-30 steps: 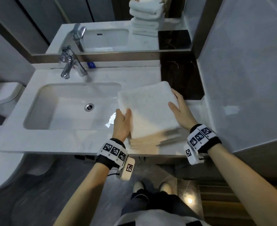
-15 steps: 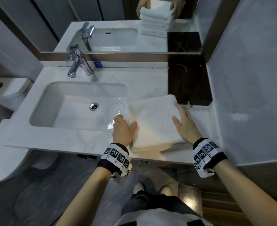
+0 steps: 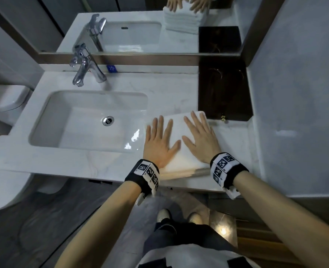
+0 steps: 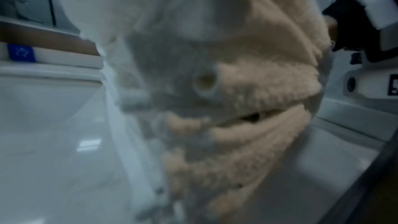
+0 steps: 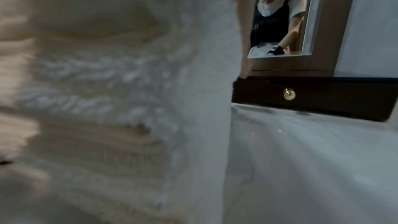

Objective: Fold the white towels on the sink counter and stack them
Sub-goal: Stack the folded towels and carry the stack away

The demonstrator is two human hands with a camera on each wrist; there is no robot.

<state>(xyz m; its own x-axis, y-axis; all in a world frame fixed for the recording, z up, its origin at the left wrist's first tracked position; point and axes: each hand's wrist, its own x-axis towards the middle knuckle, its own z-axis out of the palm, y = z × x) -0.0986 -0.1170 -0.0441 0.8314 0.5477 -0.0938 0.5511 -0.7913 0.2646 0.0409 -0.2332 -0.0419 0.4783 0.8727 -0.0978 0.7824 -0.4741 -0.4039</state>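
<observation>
A stack of folded white towels [image 3: 179, 130] lies on the marble counter [image 3: 171, 93], right of the basin. My left hand [image 3: 158, 140] lies flat on the stack's left half with fingers spread. My right hand [image 3: 200, 136] lies flat on the right half, fingers straight and reaching the far edge. Both palms press down on the top towel. In the left wrist view the stack's layered front edges [image 4: 247, 125] fill the picture, blurred. The right wrist view shows the stack's right side [image 5: 129, 108] close up.
The sink basin [image 3: 86, 120] and chrome faucet [image 3: 86, 68] lie to the left. A dark wooden box [image 3: 223, 89] with a brass knob [image 5: 289, 94] stands behind the towels. A grey wall [image 3: 295, 93] closes the right. The mirror [image 3: 140, 26] reflects the stack. A toilet [image 3: 3, 101] is far left.
Both hands moved from gripping the stack's left and right sides to lying flat on top of it. The stack has settled on the counter by the front edge.
</observation>
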